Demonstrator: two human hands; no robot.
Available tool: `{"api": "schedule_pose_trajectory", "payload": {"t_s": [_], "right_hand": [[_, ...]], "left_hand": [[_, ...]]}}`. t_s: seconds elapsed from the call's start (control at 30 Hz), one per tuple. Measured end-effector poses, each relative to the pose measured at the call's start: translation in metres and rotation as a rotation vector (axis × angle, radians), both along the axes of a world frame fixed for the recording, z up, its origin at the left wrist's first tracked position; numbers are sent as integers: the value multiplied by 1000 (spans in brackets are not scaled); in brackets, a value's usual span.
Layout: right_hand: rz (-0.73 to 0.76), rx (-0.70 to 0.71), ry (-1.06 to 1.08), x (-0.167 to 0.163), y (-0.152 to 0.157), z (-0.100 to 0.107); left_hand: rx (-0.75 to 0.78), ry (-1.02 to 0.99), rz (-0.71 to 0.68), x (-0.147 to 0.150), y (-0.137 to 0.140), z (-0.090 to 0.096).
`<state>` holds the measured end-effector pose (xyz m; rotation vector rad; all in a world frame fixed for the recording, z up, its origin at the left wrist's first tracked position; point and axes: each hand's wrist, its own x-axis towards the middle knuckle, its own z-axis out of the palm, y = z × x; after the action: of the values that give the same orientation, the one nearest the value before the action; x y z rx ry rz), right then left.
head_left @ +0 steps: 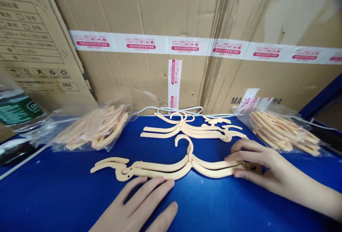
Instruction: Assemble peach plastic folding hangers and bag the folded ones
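Observation:
A cream folding hanger (213, 172) lies on the blue tabletop (213, 207) in front of me, its hook pointing away. Its two arms spread left and right, and each looks doubled, with a slim curved end piece visible on the left. My right hand (264, 168) pinches the outer end of the right arm between thumb and fingers, partly hiding it. My left hand (141, 205) lies with fingers spread, fingertips at the near edge of the left arm. Behind it lie more hangers (162, 134) of the same kind, overlapping, with loose curved pieces (217, 120) at their right.
Clear bags of cream hanger parts lie at the left (93, 128) and right (283, 132). A water bottle (21, 109) with a green label stands far left. A white cable (145, 109) runs along the back, before a large taped carton (133, 71).

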<state>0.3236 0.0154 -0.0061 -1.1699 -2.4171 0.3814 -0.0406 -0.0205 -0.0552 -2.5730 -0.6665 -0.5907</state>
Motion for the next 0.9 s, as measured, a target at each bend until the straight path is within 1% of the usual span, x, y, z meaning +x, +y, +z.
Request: {"api": "schedule_pose_trajectory", "payload": {"t_s": [0.1,0.2,0.37,0.47,0.67,0.9], "right_hand": [[-35,11,50,2,2,-5],[-33,58,65,2,4,-9],[2,184,22,2,4,-14],[12,216,-7,1,3,-13],[28,219,-49,-3,1,-9],[-6,196,14,-1,0,-11]], "left_hand": [[13,3,4,1,1,0],[7,-4,8,2,2,0],[-23,-10,9,2,1,0],[-15,-13,9,2,2,0],[2,-26,-6,1,4,-2],[-7,-55,-41,0,6,0]]}}
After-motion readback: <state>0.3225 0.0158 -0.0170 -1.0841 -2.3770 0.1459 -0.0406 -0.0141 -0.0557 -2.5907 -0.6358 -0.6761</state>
